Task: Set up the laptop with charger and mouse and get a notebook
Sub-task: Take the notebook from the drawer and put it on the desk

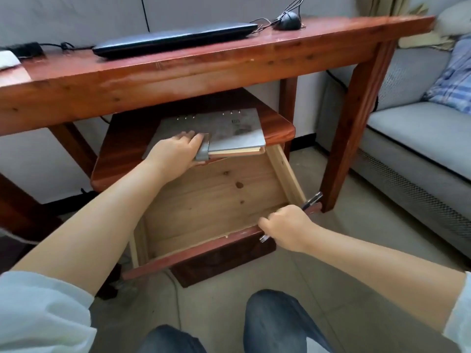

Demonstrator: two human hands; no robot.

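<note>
notebook: grey cover, mottled and worn-looking, small metal ring fittings along its far edge, a darker printed mark near the right side. Cream page block shows along the near edge. A grey strap or tab folds over that near edge. It lies flat on top of the nightstand, under the desk, its near-right corner jutting past the stand's front edge above the open drawer.
left hand: yours, on the notebook's near-left part. Fingers lie together on top of the cover, thumb goes under the near edge by the grey tab, so you're gripping it.
right hand: yours, on the front rim of the drawer near its right corner. Fingers curled around a slim dark pen with a silver clip; the silver tip pokes out below the fist. Knuckles touch the rim.
drawer: pulled out, pale pine inside with knots, red-brown front.
laptop: black, lid shut, on the desk, toward the back edge.
mouse: black, just right of the laptop, thin cable loosely tangled around it.
charger: black brick at the desk's far left, cable running toward the laptop; blurred, can't tell if plugged in.
sofa: grey, to the right of the desk, blue checked cloth on it.
you: pale sleeves pushed up, jeans knees at the bottom.
</note>
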